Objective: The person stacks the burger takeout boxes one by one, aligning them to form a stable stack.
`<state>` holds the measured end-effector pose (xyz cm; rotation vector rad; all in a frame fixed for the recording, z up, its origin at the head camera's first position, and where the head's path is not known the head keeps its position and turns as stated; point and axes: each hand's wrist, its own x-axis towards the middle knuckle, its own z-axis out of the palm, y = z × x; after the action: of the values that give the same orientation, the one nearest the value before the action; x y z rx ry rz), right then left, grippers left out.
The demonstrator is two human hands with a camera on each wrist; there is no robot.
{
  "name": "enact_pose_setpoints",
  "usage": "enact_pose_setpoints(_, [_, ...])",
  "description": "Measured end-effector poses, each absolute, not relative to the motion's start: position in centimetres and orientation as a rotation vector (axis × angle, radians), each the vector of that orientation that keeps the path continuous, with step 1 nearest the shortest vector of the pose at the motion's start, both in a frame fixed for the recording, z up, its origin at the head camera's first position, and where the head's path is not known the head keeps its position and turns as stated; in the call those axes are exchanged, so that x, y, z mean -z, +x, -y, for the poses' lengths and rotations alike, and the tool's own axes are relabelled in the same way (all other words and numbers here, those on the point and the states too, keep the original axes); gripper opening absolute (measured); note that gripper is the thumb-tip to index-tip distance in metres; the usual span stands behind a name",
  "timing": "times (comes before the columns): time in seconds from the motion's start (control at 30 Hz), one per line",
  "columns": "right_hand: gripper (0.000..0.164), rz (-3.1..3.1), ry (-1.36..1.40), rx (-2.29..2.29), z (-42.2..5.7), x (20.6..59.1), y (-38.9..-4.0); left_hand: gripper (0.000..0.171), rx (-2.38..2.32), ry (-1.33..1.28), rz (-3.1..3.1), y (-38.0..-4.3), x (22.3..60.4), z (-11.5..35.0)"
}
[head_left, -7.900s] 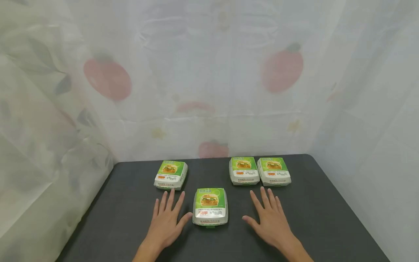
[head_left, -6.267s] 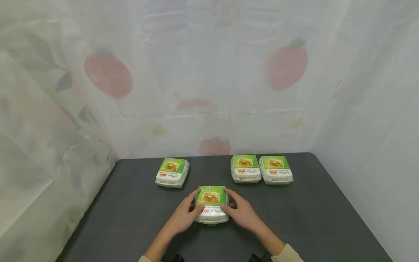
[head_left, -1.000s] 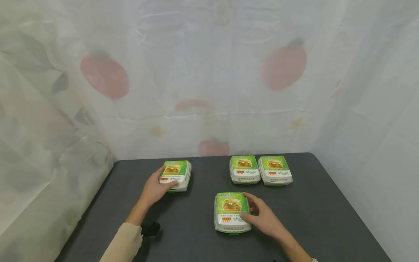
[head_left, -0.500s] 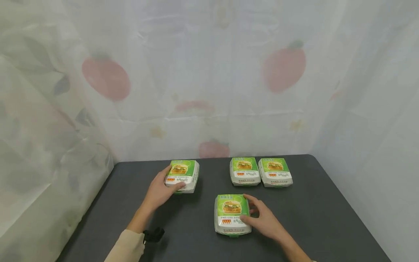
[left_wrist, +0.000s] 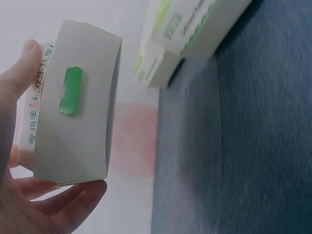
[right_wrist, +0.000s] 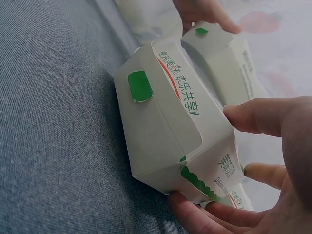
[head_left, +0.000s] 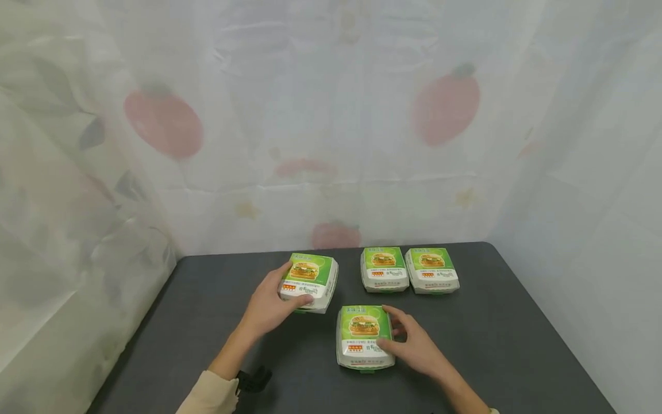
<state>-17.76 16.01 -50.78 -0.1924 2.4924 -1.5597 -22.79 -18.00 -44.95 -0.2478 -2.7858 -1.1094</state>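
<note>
My left hand [head_left: 266, 302] grips a green-and-white burger box [head_left: 308, 282] by its left side, thumb at the front edge. In the left wrist view that box [left_wrist: 78, 107] hangs off the table, slightly turned, its green tab facing the camera. My right hand [head_left: 416, 345] holds a second burger box [head_left: 364, 338] by its right side, nearer the front. Seen from the right wrist, this box [right_wrist: 165, 122] sits on the dark surface, with the thumb at its upper edge and fingertips [right_wrist: 187, 214] low on its side. The held boxes are apart.
Two more burger boxes, a left one [head_left: 384, 270] and a right one [head_left: 431, 270], stand side by side near the back edge of the dark table [head_left: 496, 345]. A pale printed curtain [head_left: 331, 126] hangs behind and along both sides.
First both hands lay spread, then gripped the near box, which now sits farther right. Over the last second my left hand has lifted the back-left box and carried it right; the right hand stays.
</note>
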Motion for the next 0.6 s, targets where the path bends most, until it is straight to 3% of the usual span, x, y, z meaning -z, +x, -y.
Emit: enact_pose_setpoints(0.6, [0.076, -2.514, -0.218, 1.540, -15.9, 50.7, -17.8, 0.105, 1.208, -0.420, 2.769, -21.2, 45.1, 14.6])
